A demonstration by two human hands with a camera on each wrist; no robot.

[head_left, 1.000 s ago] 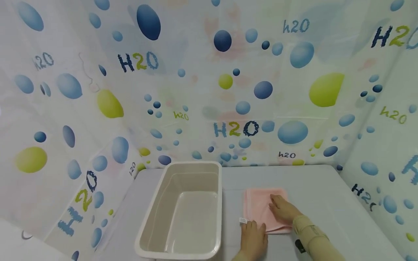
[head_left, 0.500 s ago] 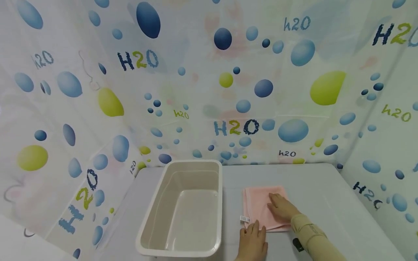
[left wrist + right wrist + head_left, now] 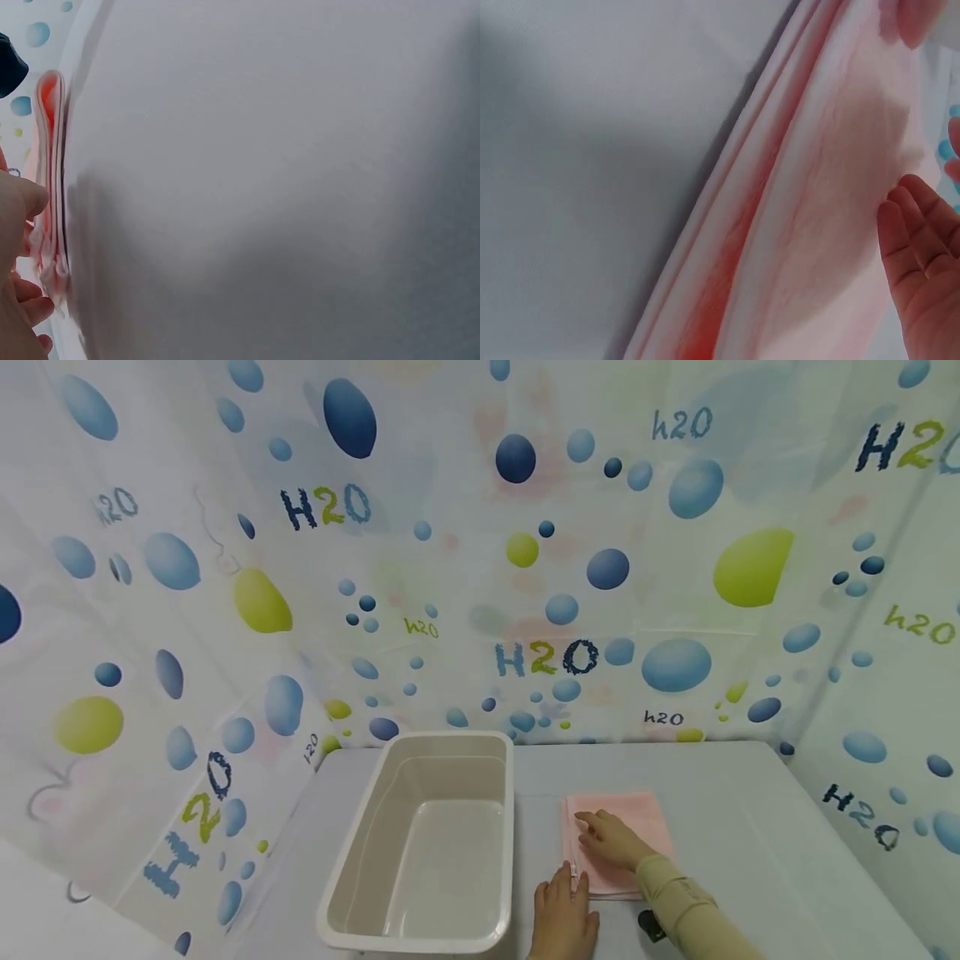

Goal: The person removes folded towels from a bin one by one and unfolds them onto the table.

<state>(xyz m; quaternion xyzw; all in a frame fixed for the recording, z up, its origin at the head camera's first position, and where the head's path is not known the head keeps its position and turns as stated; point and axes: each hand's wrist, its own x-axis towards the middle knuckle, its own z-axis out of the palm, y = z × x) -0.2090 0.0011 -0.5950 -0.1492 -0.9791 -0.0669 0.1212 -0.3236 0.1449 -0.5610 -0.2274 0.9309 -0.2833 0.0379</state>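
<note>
A pink towel point(image 3: 637, 814), folded into a square of several layers, lies on the table to the right of a basin. My right hand point(image 3: 611, 842) rests over its upper left part with the fingers extended. At the towel's near left corner, my left hand point(image 3: 562, 914) has its fingertips touching the edge. The left wrist view shows the stacked folds of the towel point(image 3: 49, 150) from the side, beside the left fingers. Close up in the right wrist view, layered towel edges point(image 3: 765, 195) run diagonally, with fingertips near the upper surface.
The deep beige basin point(image 3: 507, 827) stands on the light grey table point(image 3: 727, 827) just left of the towel. A small black object point(image 3: 651, 925) shows beside the right sleeve. Behind and at both sides hangs a white curtain point(image 3: 450, 568) printed with bubbles and H2O lettering.
My right hand has slid left across the towel toward its left edge. My left hand has shifted slightly left along the near corner, and the white label there is now mostly hidden.
</note>
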